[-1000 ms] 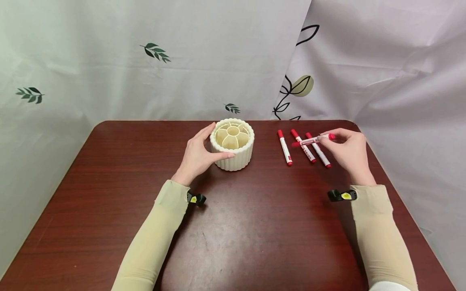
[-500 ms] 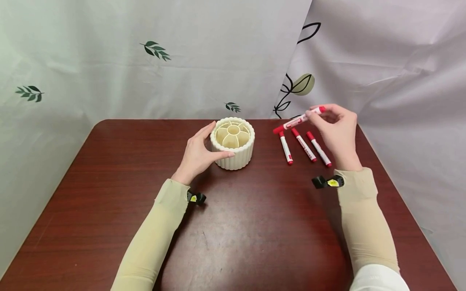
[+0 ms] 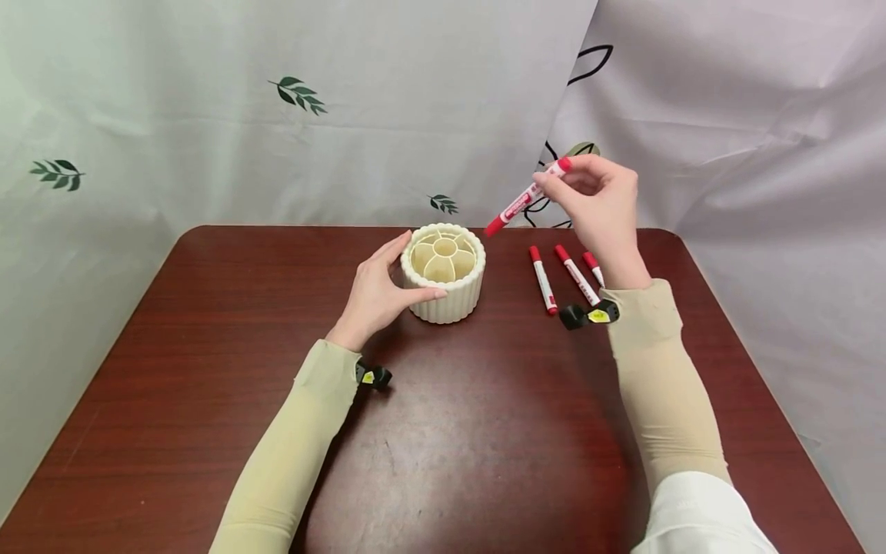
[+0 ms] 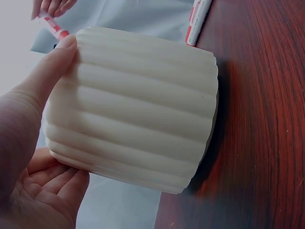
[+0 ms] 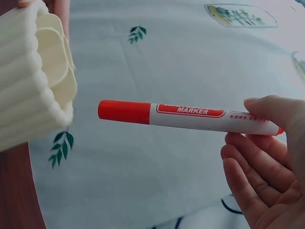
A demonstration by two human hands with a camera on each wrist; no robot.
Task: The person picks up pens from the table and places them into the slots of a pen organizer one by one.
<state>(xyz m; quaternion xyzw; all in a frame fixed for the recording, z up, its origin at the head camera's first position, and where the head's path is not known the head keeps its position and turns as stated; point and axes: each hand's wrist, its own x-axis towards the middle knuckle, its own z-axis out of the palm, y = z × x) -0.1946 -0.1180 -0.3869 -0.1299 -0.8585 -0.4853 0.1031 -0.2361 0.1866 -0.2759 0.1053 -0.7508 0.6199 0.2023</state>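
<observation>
A cream ribbed round holder (image 3: 444,273) with petal-shaped compartments stands on the dark red table (image 3: 484,431). My left hand (image 3: 377,296) grips its left side, thumb and fingers curled round the wall (image 4: 133,109). My right hand (image 3: 598,200) is raised above the table's far right and pinches a red-capped white marker (image 3: 524,198) by its rear end; the cap points down-left toward the holder's rim. In the right wrist view the marker (image 5: 186,116) lies level just right of the holder (image 5: 33,71). Three more red markers (image 3: 561,278) lie side by side on the table below my right hand.
White curtains printed with leaves (image 3: 298,96) hang behind the table. The table's right edge (image 3: 734,338) runs close to my right forearm. A black wrist-mounted device (image 3: 588,315) partly covers the rightmost lying marker.
My right hand lifted one marker off the row and carried it up and left toward the holder, cap tilting down. My left hand and the holder stayed still.
</observation>
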